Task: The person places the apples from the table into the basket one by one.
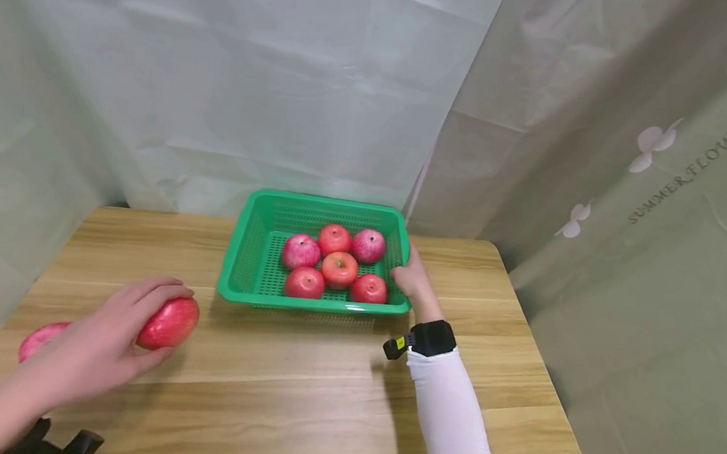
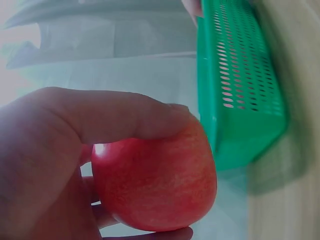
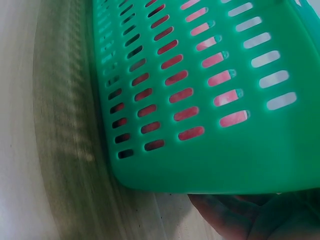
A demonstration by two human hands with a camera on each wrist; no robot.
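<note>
My left hand (image 1: 100,336) grips a red apple (image 1: 170,323) between thumb and fingers, left of the basket. Close up in the left wrist view, the thumb lies across the side of this apple (image 2: 160,185) and fingertips show beneath it. At the back middle of the table sits a green plastic basket (image 1: 234,248) with slotted walls, several red apples (image 1: 339,270) inside. My right hand (image 1: 415,279) holds the basket's right end, thumb at the inner side of the rim; its other fingers are mostly hidden. Behind my left hand another apple (image 1: 39,339) is partly covered.
The wooden table (image 1: 306,388) runs back to a pale hanging sheet (image 1: 271,99). On the right hangs a curtain (image 1: 663,270) with printed flowers and lettering. A black wrist device (image 1: 433,337) is strapped over the white right sleeve (image 1: 452,410).
</note>
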